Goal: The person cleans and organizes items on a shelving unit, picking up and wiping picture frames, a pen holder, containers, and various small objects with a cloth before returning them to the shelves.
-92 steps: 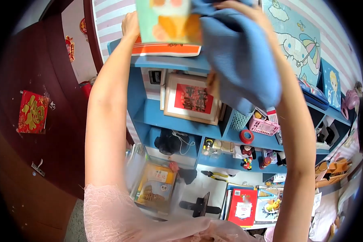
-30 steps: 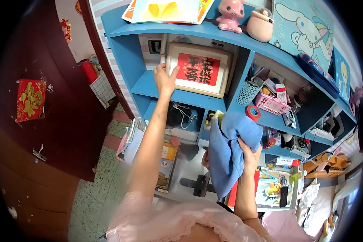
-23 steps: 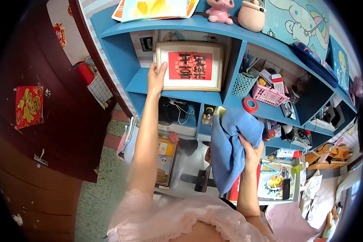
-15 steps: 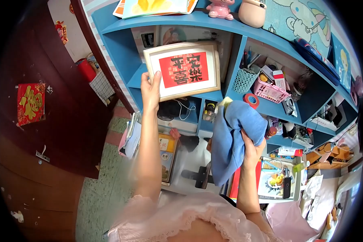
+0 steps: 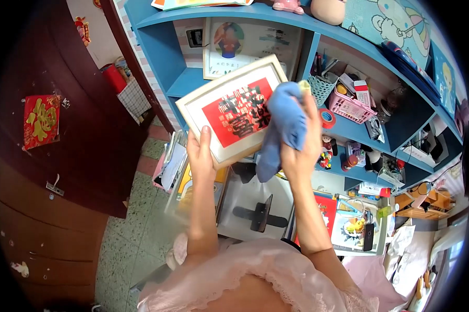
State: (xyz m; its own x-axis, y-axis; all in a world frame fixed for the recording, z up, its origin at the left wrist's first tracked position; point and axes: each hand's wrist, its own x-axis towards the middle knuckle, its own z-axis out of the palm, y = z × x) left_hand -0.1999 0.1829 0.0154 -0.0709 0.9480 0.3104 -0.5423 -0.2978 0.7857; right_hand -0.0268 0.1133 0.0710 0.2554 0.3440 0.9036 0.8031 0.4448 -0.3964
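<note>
A light wooden picture frame (image 5: 193,113) with black characters on red paper is held tilted in front of the blue shelf. Its lower left edge is gripped by my left hand (image 5: 200,151), the thumb lying on the front. My right hand (image 5: 302,145) is closed on a bunched blue cloth (image 5: 284,119) that covers the frame's right side. Whether the cloth presses on the glass I cannot tell. Behind, a larger white frame (image 5: 219,62) with a round portrait stands in the shelf compartment.
The blue shelf unit (image 5: 174,83) carries a teal pen basket (image 5: 322,87), a pink basket (image 5: 349,112) and red tape (image 5: 327,118). Below stands a white desk (image 5: 234,197) with a dark stand (image 5: 260,216) and a tray (image 5: 344,242). A dark door (image 5: 73,130) is at left.
The picture frame has come lower and turned counterclockwise, uncovering the white frame behind. My right hand has brought the blue cloth up and left, over the picture frame's right side.
</note>
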